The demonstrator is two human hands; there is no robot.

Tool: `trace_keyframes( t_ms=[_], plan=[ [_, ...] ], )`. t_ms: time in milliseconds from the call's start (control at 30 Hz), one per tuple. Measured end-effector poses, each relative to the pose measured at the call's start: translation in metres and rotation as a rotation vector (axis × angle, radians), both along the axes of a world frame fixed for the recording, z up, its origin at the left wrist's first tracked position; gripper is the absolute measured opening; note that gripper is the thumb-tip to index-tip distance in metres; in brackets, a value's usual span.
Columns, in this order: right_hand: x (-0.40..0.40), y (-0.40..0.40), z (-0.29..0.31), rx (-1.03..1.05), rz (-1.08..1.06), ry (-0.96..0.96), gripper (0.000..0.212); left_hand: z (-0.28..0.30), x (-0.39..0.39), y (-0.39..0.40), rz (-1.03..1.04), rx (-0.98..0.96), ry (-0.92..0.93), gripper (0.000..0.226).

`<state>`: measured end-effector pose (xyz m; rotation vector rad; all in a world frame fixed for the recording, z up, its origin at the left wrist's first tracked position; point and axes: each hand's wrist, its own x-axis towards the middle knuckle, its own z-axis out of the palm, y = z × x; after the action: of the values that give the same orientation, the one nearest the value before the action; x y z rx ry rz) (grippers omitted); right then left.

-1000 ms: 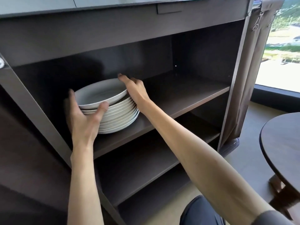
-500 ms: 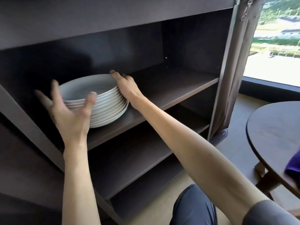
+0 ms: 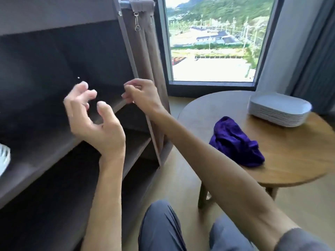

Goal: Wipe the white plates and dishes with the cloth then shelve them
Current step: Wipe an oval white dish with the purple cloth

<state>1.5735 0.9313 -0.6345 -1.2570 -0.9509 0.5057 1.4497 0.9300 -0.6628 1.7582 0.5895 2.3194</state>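
Daylight from the window point(image 3: 210, 42) falls on a round wooden table point(image 3: 290, 156) to the right of a dark shelving unit point(image 3: 54, 142).

Task items: a stack of white oblong dishes point(image 3: 279, 111) sits on the far right part of the table, flat, rims up. Long axis runs from upper left to lower right in the head view. A crumpled purple cloth point(image 3: 235, 142) lies on the table just left of and nearer than the stack, not touching it. On the shelf, only a sliver of the stacked white plates point(image 3: 4, 158) shows at the left frame edge.

Hands: the left hand point(image 3: 94, 120) is raised in front of the shelf, fingers loosely curled and spread, holding nothing. The right hand point(image 3: 141, 95) is in front of the unit's right post, fingers bent inward, also holding nothing.

Change vs. half a second ago: then the right hand touched the plate stack's rim and the left hovered open beside it. Both hands are now off the plates and well clear of them. View has swung right; the dishes and the whole cloth have come into sight.

Grey trouser knees point(image 3: 163, 229) at the bottom.
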Motion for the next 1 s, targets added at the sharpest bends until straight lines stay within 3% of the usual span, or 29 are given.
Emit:
trace_keyframes(
  t_ms=[167, 333, 500, 667, 833, 933, 1000],
  plan=[
    [0.097, -0.076, -0.068, -0.310, -0.447, -0.220, 0.019, -0.035, 0.129, -0.039, -0.378, -0.439, 0.365, 0.020],
    [0.162, -0.151, -0.152, -0.861, -0.628, -0.519, 0.031, -0.072, 0.251, -0.079, -0.557, -0.574, 0.746, 0.026],
    [0.214, -0.196, -0.172, -0.856, -0.806, -0.497, 0.030, -0.080, 0.354, -0.097, -0.678, -0.675, 0.985, 0.041],
    [0.250, -0.210, -0.179, -0.853, -0.858, -0.473, 0.031, -0.086, 0.442, -0.084, -0.613, -0.736, 1.140, 0.056],
    [0.254, -0.202, -0.185, -0.837, -0.884, -0.570, 0.034, -0.095, 0.495, -0.072, -0.547, -0.863, 1.217, 0.042],
    [0.256, -0.202, -0.188, -0.842, -0.896, -0.589, 0.033, -0.095, 0.504, -0.066, -0.552, -0.898, 1.206, 0.015],
    [0.257, -0.201, -0.189, -0.840, -0.896, -0.589, 0.033, -0.093, 0.504, -0.063, -0.599, -0.894, 1.208, 0.018]
  ],
)
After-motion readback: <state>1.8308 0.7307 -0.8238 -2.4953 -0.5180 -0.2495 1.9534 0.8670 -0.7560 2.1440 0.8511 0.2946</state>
